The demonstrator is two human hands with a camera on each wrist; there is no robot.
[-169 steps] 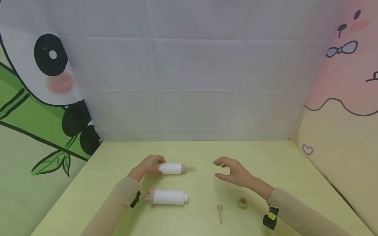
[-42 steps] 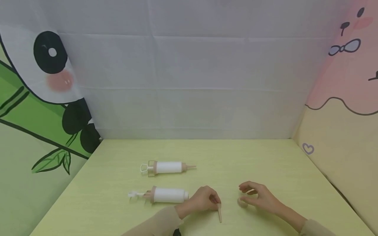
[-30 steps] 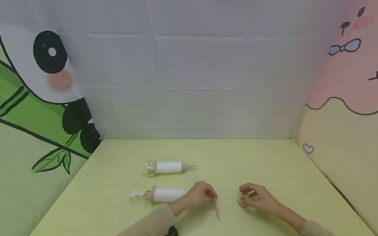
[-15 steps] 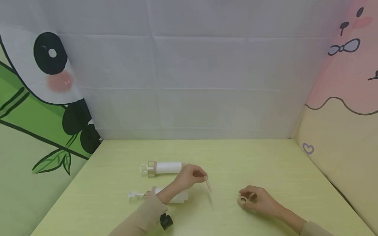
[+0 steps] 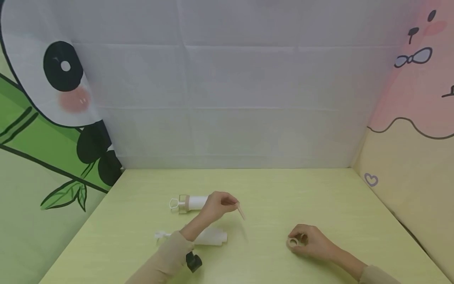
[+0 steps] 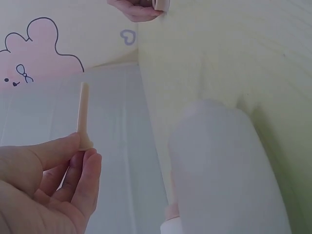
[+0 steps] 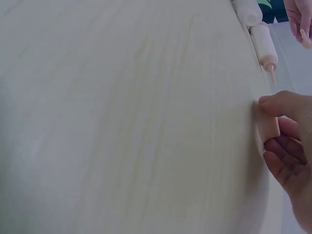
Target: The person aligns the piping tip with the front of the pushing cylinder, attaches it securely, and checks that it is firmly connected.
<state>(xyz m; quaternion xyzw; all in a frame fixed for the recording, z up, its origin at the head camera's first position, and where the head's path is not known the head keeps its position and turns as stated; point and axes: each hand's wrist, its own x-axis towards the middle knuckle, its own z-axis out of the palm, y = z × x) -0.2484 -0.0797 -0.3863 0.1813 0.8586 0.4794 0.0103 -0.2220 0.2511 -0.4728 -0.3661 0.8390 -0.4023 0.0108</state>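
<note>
My left hand [image 5: 218, 207] pinches a slim beige nozzle [image 6: 83, 112] by its wider end, between thumb and fingertips. The nozzle is held above the table, its thin end pointing away from the fingers. Behind this hand lies a white-barrelled piping syringe [image 5: 196, 202], its front hidden in the head view; the right wrist view shows a thin nozzle on its tip. Nearer, a second piping syringe [image 5: 213, 236] lies partly under the left forearm, its front end bare. My right hand [image 5: 313, 244] grips a beige ring [image 5: 292, 242] between thumb and fingers, at or just above the table.
A pale yellow table [image 5: 283, 193] carries everything. A white cloth backdrop [image 5: 234, 106] stands along its far edge, with printed cartoon panels at left and right. A black wrist camera [image 5: 193, 261] hangs under the left sleeve.
Earlier at the far syringe, my left hand came to the nozzle, picked it up and carried it left and away. My right hand came down to the ring, which now stands tilted in its fingers.
</note>
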